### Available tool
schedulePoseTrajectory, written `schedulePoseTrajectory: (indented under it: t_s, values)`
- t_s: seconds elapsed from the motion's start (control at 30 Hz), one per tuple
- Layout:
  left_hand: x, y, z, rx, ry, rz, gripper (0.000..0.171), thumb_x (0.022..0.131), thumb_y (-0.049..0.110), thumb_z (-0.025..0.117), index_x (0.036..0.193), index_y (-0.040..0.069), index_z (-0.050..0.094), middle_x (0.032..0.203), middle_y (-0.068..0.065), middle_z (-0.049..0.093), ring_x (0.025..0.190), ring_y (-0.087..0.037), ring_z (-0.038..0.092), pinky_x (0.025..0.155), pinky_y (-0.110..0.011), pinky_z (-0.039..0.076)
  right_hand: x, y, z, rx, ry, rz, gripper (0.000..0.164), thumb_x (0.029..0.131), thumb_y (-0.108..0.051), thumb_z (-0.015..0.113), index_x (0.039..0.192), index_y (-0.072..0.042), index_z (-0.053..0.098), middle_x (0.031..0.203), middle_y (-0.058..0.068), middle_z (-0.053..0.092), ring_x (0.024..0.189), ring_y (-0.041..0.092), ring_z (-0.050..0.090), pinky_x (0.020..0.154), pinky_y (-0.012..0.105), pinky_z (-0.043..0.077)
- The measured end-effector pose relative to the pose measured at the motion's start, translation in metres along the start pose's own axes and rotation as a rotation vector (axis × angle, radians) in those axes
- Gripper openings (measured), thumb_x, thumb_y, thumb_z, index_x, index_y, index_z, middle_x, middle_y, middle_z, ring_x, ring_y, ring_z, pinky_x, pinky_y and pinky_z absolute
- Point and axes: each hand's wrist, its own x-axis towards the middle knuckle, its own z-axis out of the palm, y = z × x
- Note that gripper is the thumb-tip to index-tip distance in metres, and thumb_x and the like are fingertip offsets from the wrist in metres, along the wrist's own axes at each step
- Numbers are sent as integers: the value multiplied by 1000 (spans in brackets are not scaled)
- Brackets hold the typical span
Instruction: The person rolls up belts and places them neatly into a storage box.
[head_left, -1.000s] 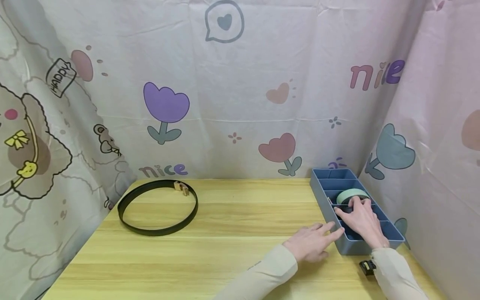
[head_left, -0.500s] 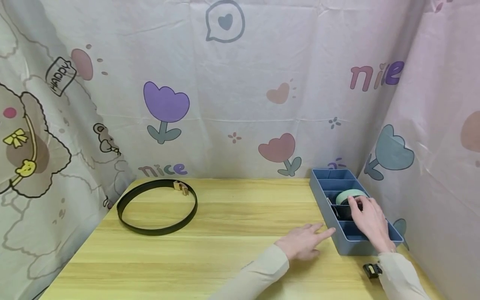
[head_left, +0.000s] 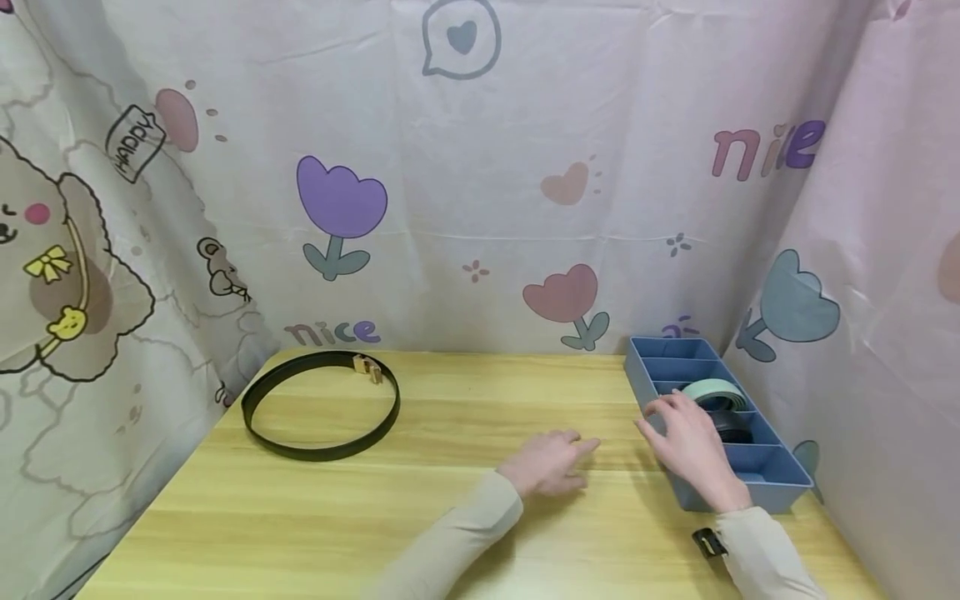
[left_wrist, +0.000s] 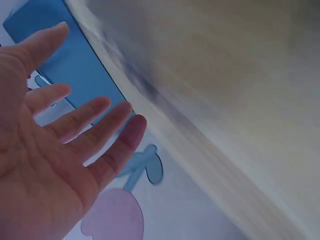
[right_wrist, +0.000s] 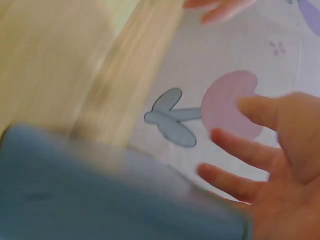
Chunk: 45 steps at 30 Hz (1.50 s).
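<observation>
In the head view a blue divided box (head_left: 776, 467) stands at the right of the table. A pale green coiled belt (head_left: 711, 389) sits in one of its compartments, and a black coil (head_left: 731, 427), probably a belt too, lies in the compartment nearer me. My right hand (head_left: 692, 442) hovers over the box's left wall with relaxed fingers, holding nothing. Left of the box, my left hand (head_left: 550, 462) is above the table, fingers loosely extended; its bare palm (left_wrist: 45, 165) shows in the left wrist view. A black belt (head_left: 322, 454) with a gold buckle lies in a loop at the far left.
The wooden table (head_left: 337, 533) meets a printed curtain (head_left: 465, 167) at the back and on both sides. The box's front compartment and its rear ones show bare blue floors or walls. A small black device (head_left: 708, 543) is by my right wrist.
My right hand has come out of the box, leaving the black coil in its compartment, and has moved left. My left hand has moved away from the box to the left.
</observation>
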Motion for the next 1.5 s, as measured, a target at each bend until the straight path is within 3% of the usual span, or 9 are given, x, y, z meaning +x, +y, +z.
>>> schedulePoseTrajectory:
  t_s: [0.23,0.43,0.6,0.7,0.9,0.97,1.1,1.3,1.5]
  values:
    - [-29,-45,-5,-5,-47,-71,59,93,42,64,145,22,46,140,-5,56,125,-21,56,103,-36,47,2,-16,24,-44,-72,-70,27,88,-29,69,100,-5,71,120,25,62,133,49,38,108,67,23]
    - [-49,-83,-1,-114,105,-150,40,95,28,64,131,12,60,124,-5,67,107,-19,66,91,-34,53,3,-28,45,-52,-85,-117,27,86,-28,71,100,-6,71,118,21,63,132,48,42,109,66,24]
    - [-58,-107,-4,-162,196,-220,33,93,24,65,120,7,67,114,-9,72,95,-20,70,81,-35,57,7,-39,58,-25,-204,-91,43,91,-32,66,124,-5,64,128,22,61,126,44,50,103,63,35]
    - [-61,-123,-13,-180,215,-311,32,91,24,66,118,5,67,112,-12,71,94,-24,69,81,-39,56,13,-45,59,-8,-258,-74,52,93,-34,64,135,-4,57,133,22,59,125,42,52,101,60,40]
    - [-83,-167,-26,-49,222,-592,43,84,25,74,121,8,63,118,-22,60,112,-42,53,89,-57,47,22,-61,60,18,-324,-94,51,93,-36,63,134,-5,58,136,21,57,127,40,52,102,59,41]
    - [-92,-179,-29,-63,212,-693,56,82,23,77,131,8,56,133,-30,48,129,-51,38,98,-65,37,23,-65,61,30,-345,-102,50,93,-35,64,132,-5,59,135,20,58,125,40,53,102,58,41]
    - [-102,-199,-31,-182,165,-830,74,84,19,75,147,6,37,150,-41,18,137,-60,17,101,-71,30,23,-71,63,44,-386,-111,48,91,-34,66,129,-5,62,133,19,60,122,39,56,100,57,43]
    - [-107,-222,-36,-381,91,-882,79,88,21,67,151,5,23,147,-48,7,123,-67,32,94,-70,39,19,-75,63,61,-410,-100,45,90,-34,68,127,-8,64,131,15,62,121,36,57,99,56,44]
    - [-112,-242,-40,-483,27,-843,86,90,22,65,156,8,11,151,-44,7,119,-64,42,92,-65,44,17,-79,66,82,-429,-113,46,91,-36,67,128,-9,63,130,13,63,121,35,57,100,54,44]
